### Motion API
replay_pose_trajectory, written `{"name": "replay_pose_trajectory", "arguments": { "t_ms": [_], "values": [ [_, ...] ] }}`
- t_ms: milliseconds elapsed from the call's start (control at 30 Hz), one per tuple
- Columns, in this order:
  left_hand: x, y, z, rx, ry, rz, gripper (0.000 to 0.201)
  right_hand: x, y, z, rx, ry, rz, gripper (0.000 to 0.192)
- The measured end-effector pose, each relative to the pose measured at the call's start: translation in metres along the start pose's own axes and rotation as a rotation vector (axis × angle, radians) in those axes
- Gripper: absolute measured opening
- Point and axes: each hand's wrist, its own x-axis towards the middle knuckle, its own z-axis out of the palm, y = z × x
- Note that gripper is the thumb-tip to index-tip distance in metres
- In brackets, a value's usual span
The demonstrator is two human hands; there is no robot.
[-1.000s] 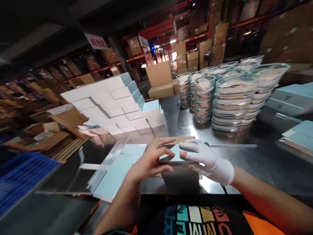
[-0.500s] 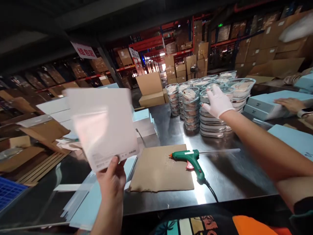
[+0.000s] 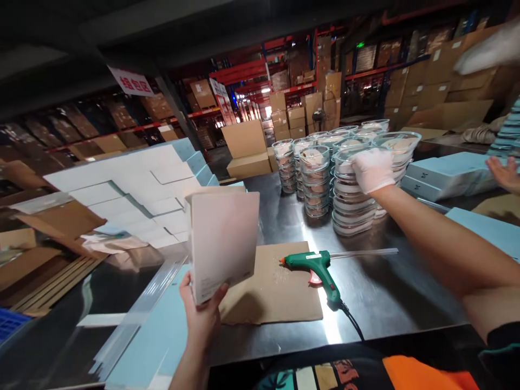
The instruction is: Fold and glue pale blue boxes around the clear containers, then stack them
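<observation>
My left hand [image 3: 203, 309] grips a thin white box [image 3: 225, 238] by its lower end, holding it upright over the cardboard sheet [image 3: 280, 298]. Fine print runs along the box's bottom edge. At the top of a stack of clear glass bowls [image 3: 353, 208], my right hand [image 3: 372, 169], in a white glove, is closed over the rim of the uppermost bowl; its fingertips are partly hidden. Pale inserts show inside the bowls. A green glue gun [image 3: 314, 265] lies on the cardboard's right edge, a clear glue stick [image 3: 365, 252] protruding from its back.
White boxes [image 3: 134, 189] are piled at the left, beside open cartons [image 3: 60, 227]. Clear plastic strips [image 3: 134, 314] and a light-blue panel [image 3: 162, 325] lie front left. Blue boxes [image 3: 442, 173] stand at the right, near another person's hand [image 3: 504, 173]. The cord [image 3: 351, 319] trails off the front edge.
My left hand has moved right and turned the white box, bringing it over the cardboard. My right hand has closed over the top bowl's rim. The other person's hand has lifted off the blue boxes.
</observation>
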Motion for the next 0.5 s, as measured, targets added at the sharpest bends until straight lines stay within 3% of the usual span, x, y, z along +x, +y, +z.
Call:
{"name": "replay_pose_trajectory", "arguments": {
  "t_ms": [133, 233, 300, 400, 500],
  "values": [
    [-0.01, -0.007, 0.009, -0.05, -0.09, -0.073, 0.105, -0.003, 0.007, -0.006, 0.012, 0.015, -0.029, 0.029],
    [-0.016, -0.005, 0.024, -0.093, -0.181, -0.106, 0.105, -0.003, 0.001, -0.005, 0.048, -0.026, -0.156, 0.031],
    [-0.018, -0.003, 0.039, -0.232, -0.258, -0.181, 0.104, -0.004, -0.006, -0.002, 0.062, -0.032, -0.196, 0.029],
    [-0.017, 0.004, 0.079, -0.526, -0.4, -0.417, 0.085, -0.004, -0.015, 0.009, 0.069, 0.006, -0.149, 0.036],
    [-0.013, 0.018, 0.143, -0.675, -0.493, -0.561, 0.055, -0.003, -0.023, 0.021, 0.13, 0.038, -0.12, 0.026]
  ]
}}
